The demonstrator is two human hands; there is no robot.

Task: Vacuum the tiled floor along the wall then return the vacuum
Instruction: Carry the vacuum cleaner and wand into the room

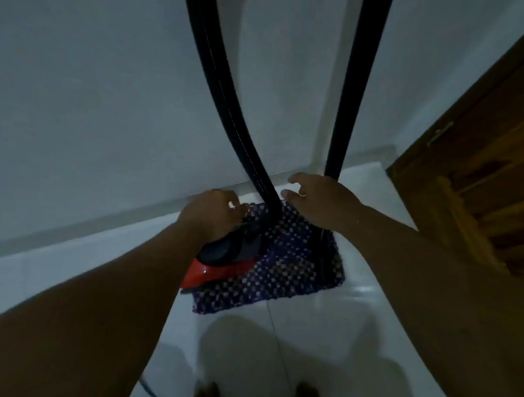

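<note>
Pale glossy tiled floor meeting the white wall, with a purple-and-white patterned cloth spread on it near the wall and a red-and-black vacuum sitting on that cloth's left part.

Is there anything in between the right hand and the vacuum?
Only a patterned cloth: it drapes over the vacuum under the right hand, which hovers open just above it. The left hand is already at the vacuum's top by the hose.
</note>
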